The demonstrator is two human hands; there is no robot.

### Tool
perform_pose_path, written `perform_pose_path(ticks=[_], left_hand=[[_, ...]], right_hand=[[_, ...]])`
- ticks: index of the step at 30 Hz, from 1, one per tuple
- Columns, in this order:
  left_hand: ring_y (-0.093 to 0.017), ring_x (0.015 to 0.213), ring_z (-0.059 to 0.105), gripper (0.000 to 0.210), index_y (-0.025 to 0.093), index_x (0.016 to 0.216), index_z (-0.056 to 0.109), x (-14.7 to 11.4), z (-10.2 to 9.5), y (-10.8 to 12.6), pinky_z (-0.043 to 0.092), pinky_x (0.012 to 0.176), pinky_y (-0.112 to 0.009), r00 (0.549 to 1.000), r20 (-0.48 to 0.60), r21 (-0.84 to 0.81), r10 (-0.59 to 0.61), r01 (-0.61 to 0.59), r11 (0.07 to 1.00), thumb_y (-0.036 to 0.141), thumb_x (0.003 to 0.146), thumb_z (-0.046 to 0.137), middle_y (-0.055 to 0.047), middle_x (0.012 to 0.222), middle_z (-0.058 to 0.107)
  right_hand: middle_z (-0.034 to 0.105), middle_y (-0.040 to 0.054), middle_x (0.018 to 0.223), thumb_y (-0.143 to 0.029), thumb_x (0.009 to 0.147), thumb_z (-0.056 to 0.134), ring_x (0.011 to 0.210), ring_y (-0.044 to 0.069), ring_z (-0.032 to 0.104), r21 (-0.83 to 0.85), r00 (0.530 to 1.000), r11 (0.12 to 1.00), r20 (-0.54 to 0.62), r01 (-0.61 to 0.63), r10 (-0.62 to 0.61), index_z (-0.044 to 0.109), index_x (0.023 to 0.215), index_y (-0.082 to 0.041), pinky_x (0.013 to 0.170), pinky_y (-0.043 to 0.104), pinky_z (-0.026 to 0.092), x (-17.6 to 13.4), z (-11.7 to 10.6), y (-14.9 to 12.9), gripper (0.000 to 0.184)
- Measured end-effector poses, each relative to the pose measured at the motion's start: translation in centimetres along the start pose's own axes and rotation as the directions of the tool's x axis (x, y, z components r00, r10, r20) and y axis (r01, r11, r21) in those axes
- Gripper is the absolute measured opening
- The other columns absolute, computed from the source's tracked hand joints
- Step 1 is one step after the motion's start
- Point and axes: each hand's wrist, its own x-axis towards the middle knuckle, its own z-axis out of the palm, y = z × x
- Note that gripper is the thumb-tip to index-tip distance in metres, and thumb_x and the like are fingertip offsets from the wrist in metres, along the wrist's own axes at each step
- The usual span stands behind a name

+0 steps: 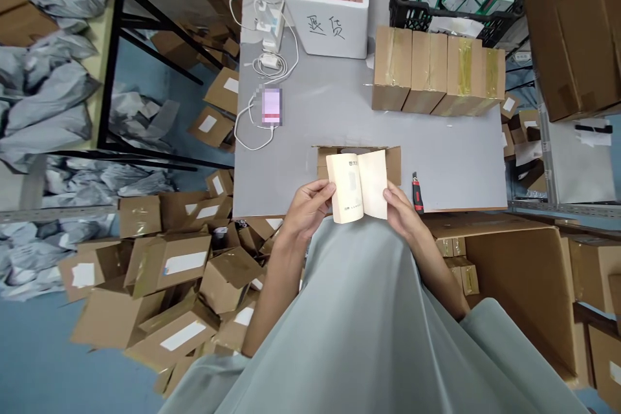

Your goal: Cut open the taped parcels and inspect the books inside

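A small booklet (pixel 347 189) with cream pages is spread apart between my two hands, over the near edge of the grey table. My left hand (pixel 310 207) pinches its left edge between thumb and fingers. At the opposite edge, my right hand (pixel 402 208) grips the blank right page. Behind the booklet lies an open cardboard box (pixel 394 165), mostly hidden by it. A red and black box cutter (pixel 417 194) rests on the table just right of my right hand.
On the grey table (pixel 320 103) stand a white bin (pixel 334 29), a row of taped cartons (pixel 429 71), a black crate (pixel 456 13) and a phone (pixel 272 107) on a cable. Opened boxes (pixel 184 259) heap on the floor at left. A large carton (pixel 524 291) stands at right.
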Motion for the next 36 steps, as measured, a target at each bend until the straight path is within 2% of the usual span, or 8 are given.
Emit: perform_pose_path(ticks=[8,11,14,18,25,30,36], left_hand=[[-0.025,0.087,0.081,0.055,0.016,0.082,0.081,0.4,0.7,0.0,0.066,0.080,-0.032,0.999,0.028,0.010,0.015,-0.015,1.000,0.060,0.060,0.107,-0.008,0.087,0.084],[-0.028,0.088,0.082,0.056,0.017,0.083,0.081,0.7,-0.1,0.4,0.067,0.077,-0.035,0.999,0.038,0.014,0.010,-0.011,1.000,0.062,0.061,0.106,-0.008,0.084,0.083],[-0.030,0.092,0.083,0.054,0.017,0.081,0.080,1.2,-0.8,0.6,0.068,0.081,-0.037,0.998,0.041,0.017,0.040,-0.040,0.999,0.060,0.062,0.106,-0.009,0.082,0.083],[-0.030,0.093,0.084,0.054,0.017,0.086,0.082,2.2,-1.3,0.8,0.068,0.085,-0.037,0.997,0.014,0.006,0.072,-0.072,0.997,0.058,0.061,0.107,-0.009,0.085,0.084],[-0.030,0.087,0.085,0.054,0.019,0.083,0.081,3.0,-2.1,1.1,0.070,0.081,-0.037,0.997,0.013,-0.048,0.072,-0.071,0.996,0.057,0.057,0.109,-0.007,0.081,0.084],[-0.031,0.091,0.085,0.053,0.020,0.081,0.080,3.0,-2.4,0.8,0.071,0.080,-0.038,0.996,0.034,-0.076,0.077,-0.074,0.994,0.058,0.058,0.108,-0.007,0.084,0.085],[-0.034,0.102,0.085,0.047,0.020,0.084,0.079,2.8,-2.7,0.1,0.072,0.079,-0.037,0.994,0.063,-0.081,0.088,-0.083,0.993,0.054,0.066,0.106,-0.009,0.096,0.086]], right_hand=[[0.079,0.0074,0.132,-0.079,0.079,0.085,0.129,0.032,0.071,-0.072,1.000,0.997,0.003,-0.003,0.004,0.074,0.131,-0.032,0.102,0.045,0.063,0.2,-0.1,-0.1,0.071],[0.081,0.0070,0.123,-0.073,0.082,0.086,0.122,0.031,0.073,-0.037,0.999,0.999,-0.026,0.035,-0.036,0.075,0.123,-0.031,0.097,0.044,0.064,0.1,-0.2,-0.3,0.060],[0.080,0.0049,0.109,-0.067,0.084,0.087,0.109,0.028,0.075,-0.010,0.995,0.997,-0.066,0.070,-0.071,0.074,0.108,-0.029,0.090,0.041,0.063,0.1,-0.3,-0.6,0.047],[0.074,0.0014,0.092,-0.064,0.084,0.088,0.090,0.022,0.070,-0.020,0.990,0.997,-0.113,0.076,-0.078,0.069,0.090,-0.028,0.082,0.037,0.060,0.1,-0.7,-1.2,0.041],[0.065,-0.0010,0.087,-0.059,0.084,0.091,0.081,0.019,0.059,-0.049,0.963,0.991,-0.232,0.128,-0.136,0.061,0.081,-0.028,0.072,0.032,0.051,-0.1,-1.9,-2.3,0.043],[0.063,-0.0016,0.083,-0.063,0.082,0.092,0.079,0.018,0.057,-0.081,0.960,0.990,-0.246,0.116,-0.132,0.062,0.080,-0.028,0.074,0.032,0.050,0.2,-2.1,-1.9,0.046],[0.067,-0.0018,0.086,-0.066,0.075,0.095,0.085,0.017,0.061,-0.138,0.946,0.984,-0.291,0.110,-0.146,0.068,0.081,-0.027,0.085,0.032,0.052,1.4,-2.4,0.2,0.047]])
